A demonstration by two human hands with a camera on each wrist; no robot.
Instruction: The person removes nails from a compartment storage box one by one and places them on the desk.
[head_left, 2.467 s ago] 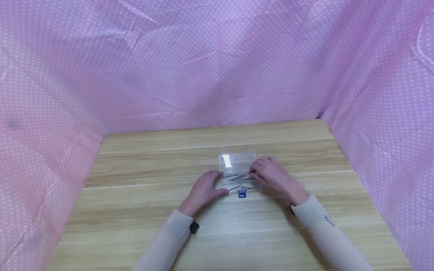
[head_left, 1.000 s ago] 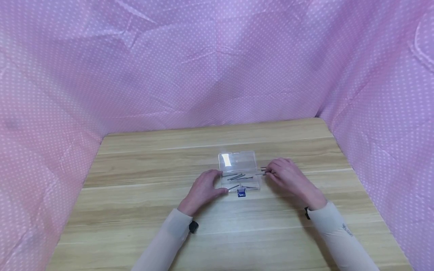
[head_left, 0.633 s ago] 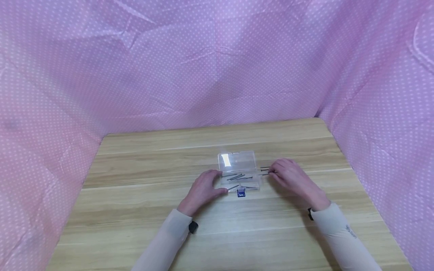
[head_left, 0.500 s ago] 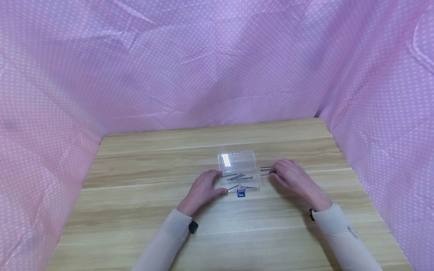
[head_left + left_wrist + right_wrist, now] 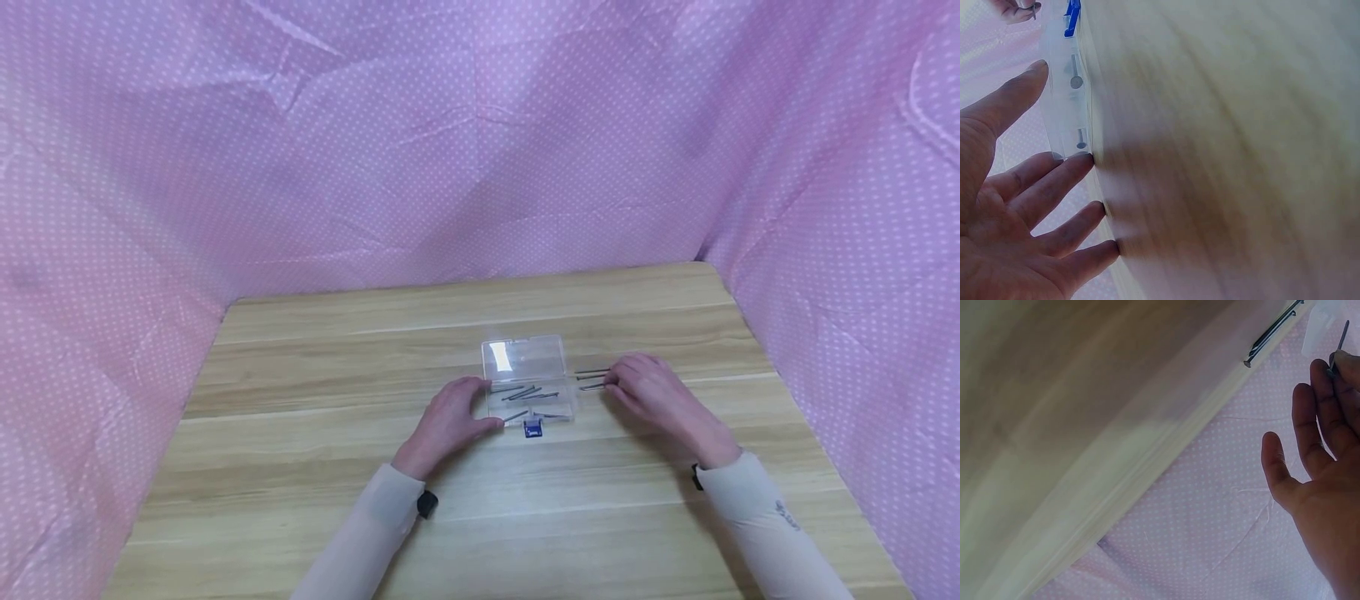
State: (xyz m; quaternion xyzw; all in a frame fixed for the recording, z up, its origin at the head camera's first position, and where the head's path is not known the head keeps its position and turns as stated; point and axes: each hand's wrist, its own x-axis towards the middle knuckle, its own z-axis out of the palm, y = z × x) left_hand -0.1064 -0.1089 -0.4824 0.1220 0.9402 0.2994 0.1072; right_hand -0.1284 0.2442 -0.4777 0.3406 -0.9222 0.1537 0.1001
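Observation:
A clear plastic box (image 5: pixel 534 362) lies on the table, its lid folded back and its blue latch (image 5: pixel 533 428) facing the front edge. Several nails (image 5: pixel 521 393) are scattered inside. My left hand (image 5: pixel 448 421) touches the box's left end, thumb by the front corner and straight fingers spread behind. To the right of the box, my right hand (image 5: pixel 647 389) pinches a nail (image 5: pixel 1344 334) between thumb and fingertips, low over the table. Just behind it, two more nails (image 5: pixel 591 371) lie side by side on the wood, their right ends partly hidden by the fingers.
The wooden table (image 5: pixel 337 350) has a pale striped top. Pink dotted cloth (image 5: pixel 480 167) hangs behind it and along both sides. Each wrist wears a small black device, seen on the left one (image 5: pixel 427 504).
My right hand has moved from the box's right end out to the right, with a nail in its fingers, and still drifts slightly right. The left hand stays at the box.

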